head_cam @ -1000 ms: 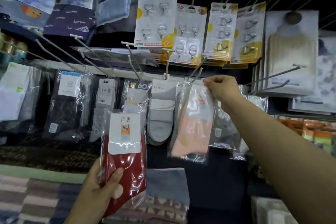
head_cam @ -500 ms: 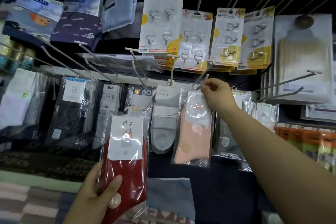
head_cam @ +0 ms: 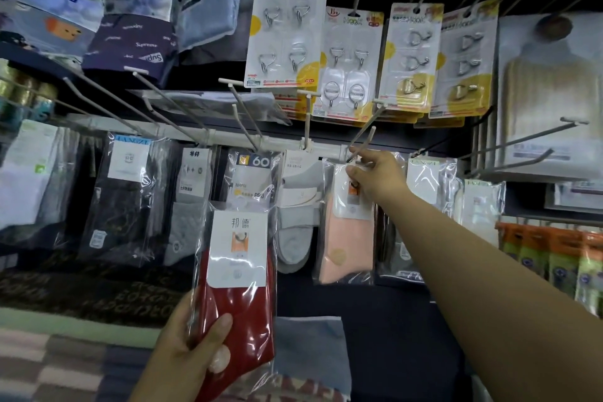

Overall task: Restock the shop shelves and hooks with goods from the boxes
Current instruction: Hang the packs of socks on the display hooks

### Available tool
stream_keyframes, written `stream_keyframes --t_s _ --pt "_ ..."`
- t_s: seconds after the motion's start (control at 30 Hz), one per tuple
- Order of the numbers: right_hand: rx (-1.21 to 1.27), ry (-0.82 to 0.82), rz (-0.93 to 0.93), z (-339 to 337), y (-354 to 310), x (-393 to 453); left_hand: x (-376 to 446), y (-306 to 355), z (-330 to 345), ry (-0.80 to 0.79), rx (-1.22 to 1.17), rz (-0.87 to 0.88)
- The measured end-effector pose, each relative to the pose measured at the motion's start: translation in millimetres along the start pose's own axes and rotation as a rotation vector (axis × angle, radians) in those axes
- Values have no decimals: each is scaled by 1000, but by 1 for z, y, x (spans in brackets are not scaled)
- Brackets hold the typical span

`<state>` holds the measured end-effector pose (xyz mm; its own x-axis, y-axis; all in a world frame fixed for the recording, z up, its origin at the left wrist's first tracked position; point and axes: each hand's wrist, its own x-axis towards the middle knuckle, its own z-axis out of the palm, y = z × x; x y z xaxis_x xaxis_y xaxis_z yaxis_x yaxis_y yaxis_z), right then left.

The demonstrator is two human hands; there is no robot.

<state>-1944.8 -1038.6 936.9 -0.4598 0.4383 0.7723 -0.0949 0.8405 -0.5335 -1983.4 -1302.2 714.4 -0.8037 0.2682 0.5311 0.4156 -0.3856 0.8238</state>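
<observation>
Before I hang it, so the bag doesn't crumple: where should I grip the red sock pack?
Pinch the red sock pack at its top edge, beside the white card, coming from the right side with free fingers. The left hand grips only its lower part, so the stiff carded top stands upright and exposed, near the hook.

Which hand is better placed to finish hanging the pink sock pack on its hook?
The right hand. It already pinches the top of the pink sock pack right at the hook. The left hand is low and holds the red sock pack.
</observation>
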Motion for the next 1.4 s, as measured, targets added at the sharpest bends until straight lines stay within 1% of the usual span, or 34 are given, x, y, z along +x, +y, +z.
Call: stream_keyframes --t_s 0.03,0.13,0.23,0.27,0.3,0.33,0.4,0.47,0.5,0.57,0.67,0.73,0.83,0.93,0.97,1.03,1.1,1.23,1.4 --pt "-17 -2 -5 -1 -1 0 0 2 1 -27 5 18" --pt "-96 44 -20 -5 -4 -11 -1 1 4 7 43 28" --pt "-77 187 -129 -8 -7 -46 -4 0 6 -32 36 35" --pt "-72 214 -174 -8 -9 -62 -5 -1 7 -45 22 32" --pt "-67 203 -212 -8 -10 -77 -7 -1 9 -51 23 32" --pt "-71 144 -247 -7 -13 -93 -9 -3 11 -60 26 40" --pt "-98 -49 -273 -3 -20 -115 -13 -5 16 -102 34 29" --pt "-50 -230 -194 -1 -27 -124 -19 -4 22 -141 5 2" --pt "-5 -293 -133 -1 -31 -125 -21 -5 26 -160 -2 -12" --pt "49 -374 -55 -3 -40 -127 -27 -6 31 -180 19 -23" --pt "84 -429 -49 -5 -44 -129 -28 -10 35 -221 26 -44" --pt "183 -404 -3 -6 -44 -131 -28 -7 40 -257 23 -58" --pt "303 -321 99 -12 -38 -126 -24 -5 48 -295 36 -75" --pt "365 -186 160 -25 -30 -109 -15 -1 47 -306 127 -85" --pt "370 -131 172 -30 -28 -100 -12 0 45 -280 164 -85" --pt "347 -32 171 -38 -25 -79 -3 -4 39 -213 223 -87" --pt "289 26 155 -42 -28 -58 4 -11 34 -199 262 -72" --pt "220 61 118 -42 -40 -25 9 -15 24 -140 298 -47" --pt "193 73 61 -35 -40 -8 10 -14 3 -134 339 -64"
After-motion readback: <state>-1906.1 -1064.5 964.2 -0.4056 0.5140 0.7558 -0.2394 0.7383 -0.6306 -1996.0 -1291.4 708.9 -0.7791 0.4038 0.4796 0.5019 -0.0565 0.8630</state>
